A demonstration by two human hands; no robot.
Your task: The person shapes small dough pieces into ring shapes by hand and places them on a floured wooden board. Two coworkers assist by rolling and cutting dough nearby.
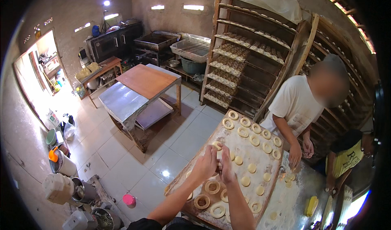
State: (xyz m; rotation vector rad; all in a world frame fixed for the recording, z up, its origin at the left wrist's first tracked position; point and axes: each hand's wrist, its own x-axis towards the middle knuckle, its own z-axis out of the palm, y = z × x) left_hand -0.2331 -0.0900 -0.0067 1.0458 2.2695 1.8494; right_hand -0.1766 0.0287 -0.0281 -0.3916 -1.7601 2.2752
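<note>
My left hand (207, 165) and my right hand (226, 165) meet above a floured wooden board (244, 142), and together they pinch a small piece of pale dough (218, 145). Ring-shaped dough pieces (243, 132) line the far end of the board. Round dough discs (245, 181) lie in its middle. More rings (212, 187) sit at the near end, just under my forearms.
A person in a white shirt (295, 105) stands across the board, hands on a floured metal table (293, 193). A second person in yellow (346, 158) crouches at right. Wooden racks of dough (238, 59) stand behind. A metal-topped table (134, 91) and buckets (61, 165) occupy the tiled floor at left.
</note>
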